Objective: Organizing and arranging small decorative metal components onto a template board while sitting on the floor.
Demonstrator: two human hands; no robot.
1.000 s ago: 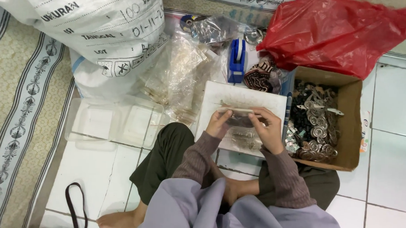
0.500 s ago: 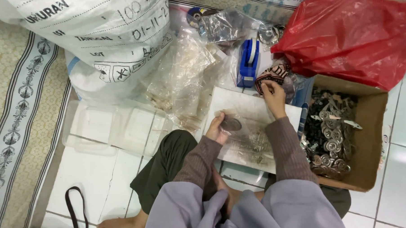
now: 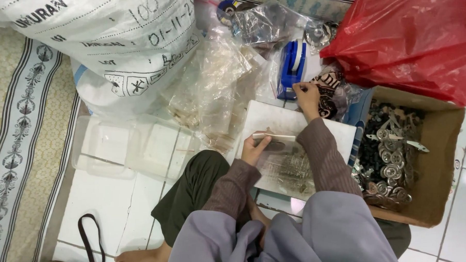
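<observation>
I sit on a tiled floor with a white board (image 3: 267,116) across my lap. My left hand (image 3: 255,150) pinches a small clear plastic packet (image 3: 274,139) with a dark round piece inside, held over the board. My right hand (image 3: 306,95) reaches forward to the blue tape dispenser (image 3: 292,66), its fingers closed at the dispenser's front edge; whether tape is between them I cannot tell. More filled clear packets (image 3: 288,171) lie on the board below my left hand.
An open cardboard box (image 3: 444,154) of metal discs and dark parts stands at the right. A red plastic bag (image 3: 417,39) lies behind it. A big white printed sack (image 3: 92,33), clear bags (image 3: 219,79) and clear plastic lids (image 3: 129,148) lie at the left.
My right hand left the packet, reached forward and now sits at the blue dispenser. My left hand keeps holding the packet over the board. The camera has tilted slightly.
</observation>
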